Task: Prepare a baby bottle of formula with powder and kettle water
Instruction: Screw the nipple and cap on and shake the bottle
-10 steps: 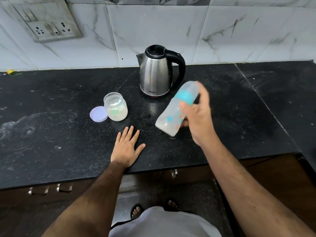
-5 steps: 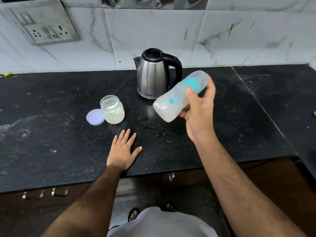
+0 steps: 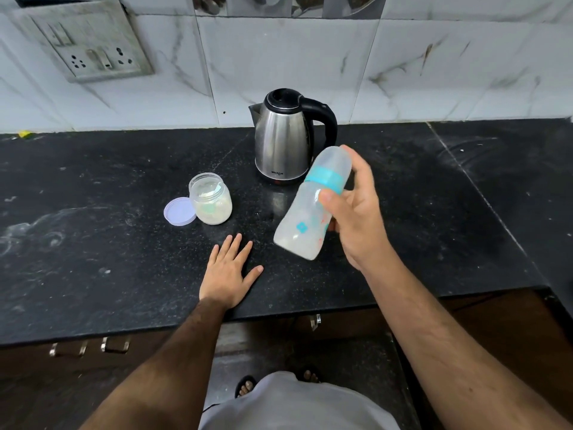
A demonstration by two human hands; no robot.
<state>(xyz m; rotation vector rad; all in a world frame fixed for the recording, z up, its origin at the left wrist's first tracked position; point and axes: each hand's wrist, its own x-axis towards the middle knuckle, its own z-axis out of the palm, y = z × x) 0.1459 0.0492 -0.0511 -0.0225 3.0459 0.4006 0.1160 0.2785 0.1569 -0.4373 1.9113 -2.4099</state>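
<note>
- The right hand (image 3: 356, 212) grips a baby bottle (image 3: 313, 203) above the black granite countertop (image 3: 93, 212); the thumb lies across the front of the bottle just below its teal collar (image 3: 327, 179), and the fingers wrap round behind it
- The bottle is capped with a clear dome cover (image 3: 336, 158) and tilted, top up and to the right, base down and to the left; it is clear of the counter; milky white liquid fills the lower part, and small teal and red prints show on its wall
- The left hand (image 3: 228, 271) lies flat on the countertop near the front edge, palm down, fingers straight and slightly spread, holding nothing; it sits left of the bottle's base and apart from it
- A stainless steel electric kettle (image 3: 283, 141) stands upright at the back of the counter, black lid closed, black handle to the right; the bottle's top overlaps its lower right side in the view
- A clear jar of white powder (image 3: 212, 200) stands open, left of the kettle and beyond the left hand; something pale sits inside near the mouth, what it is I cannot tell
- Its lilac lid (image 3: 179, 211) lies flat on the counter, touching the jar's left side
- A switch and socket plate (image 3: 90, 45) is set in the marbled wall tiles (image 3: 279, 57) at upper left
</note>
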